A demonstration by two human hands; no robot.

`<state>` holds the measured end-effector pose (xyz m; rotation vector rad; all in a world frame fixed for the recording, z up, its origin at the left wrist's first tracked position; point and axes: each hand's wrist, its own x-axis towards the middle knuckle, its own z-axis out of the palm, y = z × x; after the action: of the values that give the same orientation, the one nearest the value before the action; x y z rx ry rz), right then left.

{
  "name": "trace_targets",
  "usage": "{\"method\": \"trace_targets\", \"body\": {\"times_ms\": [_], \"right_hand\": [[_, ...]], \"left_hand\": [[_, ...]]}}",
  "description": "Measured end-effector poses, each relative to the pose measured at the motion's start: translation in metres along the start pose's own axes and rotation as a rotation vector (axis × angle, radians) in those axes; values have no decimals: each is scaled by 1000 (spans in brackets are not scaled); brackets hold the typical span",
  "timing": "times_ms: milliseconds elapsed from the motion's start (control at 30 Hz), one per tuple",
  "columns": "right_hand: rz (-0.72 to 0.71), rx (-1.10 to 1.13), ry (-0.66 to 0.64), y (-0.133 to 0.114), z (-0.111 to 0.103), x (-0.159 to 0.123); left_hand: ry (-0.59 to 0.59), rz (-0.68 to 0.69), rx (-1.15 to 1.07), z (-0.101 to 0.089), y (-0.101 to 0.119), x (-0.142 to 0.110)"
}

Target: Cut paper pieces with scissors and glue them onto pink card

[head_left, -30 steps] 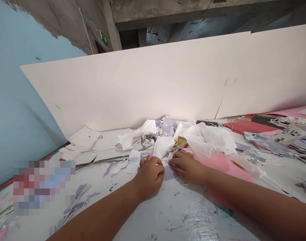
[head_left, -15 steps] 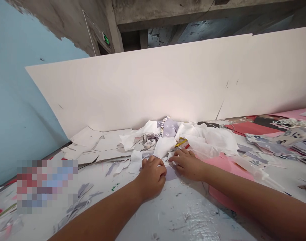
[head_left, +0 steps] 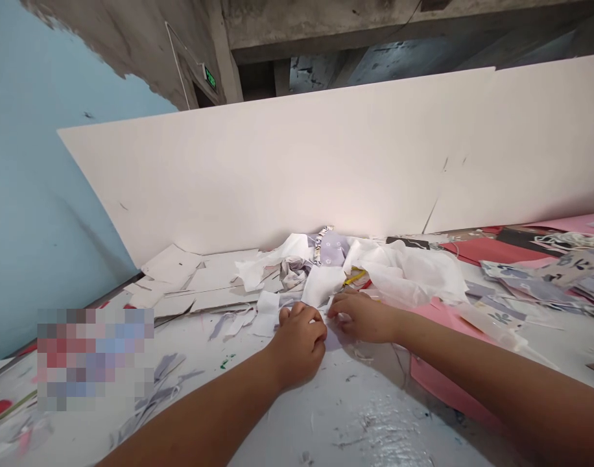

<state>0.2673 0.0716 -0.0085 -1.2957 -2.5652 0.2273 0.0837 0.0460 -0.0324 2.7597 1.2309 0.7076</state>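
My left hand [head_left: 301,342] rests on the white tabletop with its fingers curled in; its fingertips are hidden. Close by on the right, my right hand [head_left: 364,316] has bent fingers drawn together, pointing left. A small pale lavender piece [head_left: 334,340], cloth or paper, lies flat between the two hands and partly under them. What either hand grips, if anything, cannot be made out. Just beyond the fingers are a white sheet [head_left: 322,284], a lavender cloth with white flowers [head_left: 334,249] and a yellow-handled tool [head_left: 354,277], partly covered.
A tall white board [head_left: 277,175] stands behind the heap. Grey cardboard sheets [head_left: 214,275] lie at the left, crumpled white tissue [head_left: 408,266] at the right. Pink paper [head_left: 438,383] lies under my right forearm, near a clear glue bottle [head_left: 496,327]. Scraps [head_left: 155,389] lie left.
The view has shifted slightly, so everything sits a little further right. My right hand has turned a little, its fingers more bent. The left hand keeps nearly the same curled pose.
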Motion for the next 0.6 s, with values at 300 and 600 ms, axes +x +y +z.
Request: {"method": "trace_targets", "body": {"times_ms": [300,600], "right_hand": [[39,-27,-29,-14,-12,-3],[81,-5,-103,-16,-12,6]], "left_hand": [[-8,10,-9,-1,1,-1],[-7,12,6,0,0,-1]]}}
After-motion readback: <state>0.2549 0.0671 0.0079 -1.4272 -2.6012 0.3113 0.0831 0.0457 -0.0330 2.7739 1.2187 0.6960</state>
